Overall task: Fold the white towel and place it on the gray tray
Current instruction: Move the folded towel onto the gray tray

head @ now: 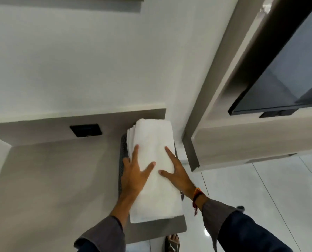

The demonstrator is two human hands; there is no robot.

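Evenly, softly lit, on the dim side, with a grey cast overall. Bright glare patch on the glossy floor tiles [207,232], just right of the white towel [154,171], itself nearly blown out, folds barely readable. Faint shadows under the shelf ledge left of the towel. Slightly soft throughout; straight lines bent and slanted toward the frame edges by the wide lens.
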